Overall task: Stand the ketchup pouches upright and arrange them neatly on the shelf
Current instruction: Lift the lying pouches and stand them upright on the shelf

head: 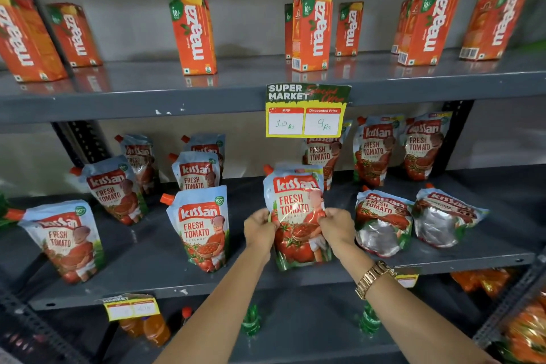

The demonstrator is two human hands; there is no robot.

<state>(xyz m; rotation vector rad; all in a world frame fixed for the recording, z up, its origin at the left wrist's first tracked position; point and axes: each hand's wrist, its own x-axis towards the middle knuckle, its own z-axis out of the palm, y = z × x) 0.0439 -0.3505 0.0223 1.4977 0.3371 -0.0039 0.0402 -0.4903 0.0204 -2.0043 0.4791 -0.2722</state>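
Both forearms reach in from six o'clock; the left hand (260,226) and right hand (336,224) pinch the centre pouch (297,216) by its sides, steadying it upright on the shelf (153,284). At three o'clock two pouches (384,221) lie flat.

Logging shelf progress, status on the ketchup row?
Both hands, left and right, grip the centre pouch, upright. Two pouches lie flat at right. Nothing blocking.

Ketchup pouches (297,216) are pale blue with red tomato print; juice cartons (193,34) orange; shelf (147,248) dark grey.
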